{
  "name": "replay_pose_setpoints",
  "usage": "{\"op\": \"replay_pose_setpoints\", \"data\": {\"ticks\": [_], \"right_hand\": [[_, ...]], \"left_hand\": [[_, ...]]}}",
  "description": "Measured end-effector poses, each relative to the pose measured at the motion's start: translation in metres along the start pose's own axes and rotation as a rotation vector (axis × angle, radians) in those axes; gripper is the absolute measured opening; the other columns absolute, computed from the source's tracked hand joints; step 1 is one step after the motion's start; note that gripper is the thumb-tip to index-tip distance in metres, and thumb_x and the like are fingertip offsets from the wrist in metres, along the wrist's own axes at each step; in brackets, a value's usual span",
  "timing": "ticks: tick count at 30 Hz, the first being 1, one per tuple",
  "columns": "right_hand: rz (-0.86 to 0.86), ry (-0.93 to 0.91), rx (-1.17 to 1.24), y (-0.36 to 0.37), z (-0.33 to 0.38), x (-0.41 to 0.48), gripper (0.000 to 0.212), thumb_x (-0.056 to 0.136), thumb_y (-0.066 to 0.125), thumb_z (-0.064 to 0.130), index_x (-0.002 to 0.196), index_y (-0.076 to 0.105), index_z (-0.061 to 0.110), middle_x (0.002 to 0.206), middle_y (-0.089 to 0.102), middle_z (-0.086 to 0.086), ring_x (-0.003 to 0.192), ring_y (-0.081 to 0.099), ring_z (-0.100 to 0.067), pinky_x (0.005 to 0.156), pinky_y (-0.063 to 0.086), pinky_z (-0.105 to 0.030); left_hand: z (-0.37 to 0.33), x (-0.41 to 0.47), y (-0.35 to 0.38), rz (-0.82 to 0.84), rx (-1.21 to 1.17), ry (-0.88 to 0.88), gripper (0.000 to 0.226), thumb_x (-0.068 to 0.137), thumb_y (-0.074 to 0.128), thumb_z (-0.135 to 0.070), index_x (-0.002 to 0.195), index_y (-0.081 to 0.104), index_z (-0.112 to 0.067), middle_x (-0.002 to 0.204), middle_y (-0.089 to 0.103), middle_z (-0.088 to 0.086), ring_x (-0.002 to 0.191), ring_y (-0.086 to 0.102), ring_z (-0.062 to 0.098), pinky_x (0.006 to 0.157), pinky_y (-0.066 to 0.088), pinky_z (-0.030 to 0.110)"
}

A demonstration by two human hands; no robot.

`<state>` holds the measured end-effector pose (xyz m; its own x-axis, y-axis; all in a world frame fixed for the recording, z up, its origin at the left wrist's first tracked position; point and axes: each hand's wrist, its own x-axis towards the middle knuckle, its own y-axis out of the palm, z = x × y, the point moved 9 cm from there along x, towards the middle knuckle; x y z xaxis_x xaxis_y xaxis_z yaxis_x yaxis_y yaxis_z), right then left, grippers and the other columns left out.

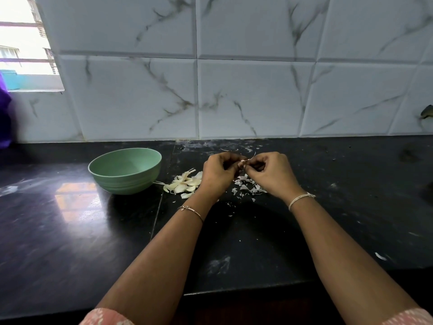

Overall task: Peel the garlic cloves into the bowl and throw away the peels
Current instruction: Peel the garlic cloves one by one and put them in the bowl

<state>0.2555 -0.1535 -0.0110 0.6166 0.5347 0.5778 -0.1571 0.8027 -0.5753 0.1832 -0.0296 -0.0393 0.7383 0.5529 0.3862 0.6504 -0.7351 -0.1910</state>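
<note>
My left hand (216,171) and right hand (269,171) both pinch one garlic clove (243,162) above the peels (247,186), right of the green bowl (125,171).

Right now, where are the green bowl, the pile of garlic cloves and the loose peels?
green bowl (124,182): head view, front outer wall.
garlic cloves (184,184): head view, middle of the pile.
loose peels (246,186): head view, centre of the scatter.
</note>
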Motion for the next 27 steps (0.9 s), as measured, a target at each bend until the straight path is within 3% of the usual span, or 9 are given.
{"op": "replay_pose_setpoints", "data": {"ticks": [4, 10, 19, 21, 24, 27], "right_hand": [[-0.005, 0.081, 0.089, 0.000, -0.006, 0.001, 0.003, 0.075, 0.077, 0.018, 0.075, 0.077, 0.015, 0.069, 0.073, 0.003, 0.067, 0.069, -0.010, 0.071, 0.060, -0.033], [0.013, 0.160, 0.213, 0.005, -0.015, 0.001, 0.007, 0.073, 0.080, 0.017, 0.068, 0.074, 0.016, 0.067, 0.072, -0.002, 0.066, 0.067, -0.015, 0.071, 0.058, -0.038], [0.002, 0.201, 0.283, 0.005, -0.017, 0.000, 0.008, 0.074, 0.078, 0.013, 0.073, 0.072, 0.009, 0.070, 0.071, -0.007, 0.065, 0.066, -0.016, 0.068, 0.057, -0.035], [-0.007, 0.203, 0.253, 0.004, -0.016, 0.000, 0.008, 0.074, 0.078, 0.014, 0.073, 0.072, 0.010, 0.069, 0.071, -0.005, 0.064, 0.066, -0.014, 0.067, 0.057, -0.033], [-0.040, 0.148, -0.013, -0.007, -0.015, 0.001, 0.007, 0.073, 0.077, 0.020, 0.070, 0.071, 0.017, 0.064, 0.068, 0.004, 0.063, 0.065, -0.010, 0.069, 0.053, -0.028], [0.003, 0.103, -0.141, -0.008, -0.016, 0.002, 0.006, 0.086, 0.070, 0.023, 0.087, 0.074, 0.019, 0.078, 0.069, 0.005, 0.075, 0.064, -0.012, 0.072, 0.051, -0.028]], "left_hand": [[0.004, 0.000, 0.002, 0.035, -0.093, -0.035, 0.015, 0.089, 0.067, -0.003, 0.093, 0.073, -0.016, 0.091, 0.074, 0.013, 0.083, 0.070, 0.021, 0.084, 0.058, 0.036], [0.005, -0.003, 0.006, 0.076, -0.191, -0.084, 0.016, 0.090, 0.063, 0.002, 0.105, 0.069, 0.001, 0.078, 0.069, 0.006, 0.061, 0.064, 0.001, 0.063, 0.053, 0.014], [0.008, -0.009, 0.010, 0.112, -0.385, -0.185, 0.007, 0.091, 0.062, 0.000, 0.094, 0.068, -0.003, 0.075, 0.067, 0.008, 0.060, 0.064, 0.007, 0.065, 0.057, 0.018], [0.008, -0.010, 0.012, 0.120, -0.422, -0.208, 0.007, 0.091, 0.061, 0.000, 0.093, 0.068, -0.003, 0.075, 0.067, 0.008, 0.060, 0.064, 0.007, 0.066, 0.058, 0.019], [0.006, -0.011, 0.013, 0.131, -0.507, -0.232, 0.009, 0.092, 0.059, 0.000, 0.093, 0.067, -0.003, 0.075, 0.066, 0.006, 0.062, 0.064, 0.007, 0.068, 0.059, 0.021], [0.006, -0.012, 0.013, 0.130, -0.563, -0.261, 0.009, 0.093, 0.059, 0.000, 0.094, 0.067, -0.003, 0.076, 0.066, 0.006, 0.062, 0.064, 0.008, 0.070, 0.060, 0.024]]}}
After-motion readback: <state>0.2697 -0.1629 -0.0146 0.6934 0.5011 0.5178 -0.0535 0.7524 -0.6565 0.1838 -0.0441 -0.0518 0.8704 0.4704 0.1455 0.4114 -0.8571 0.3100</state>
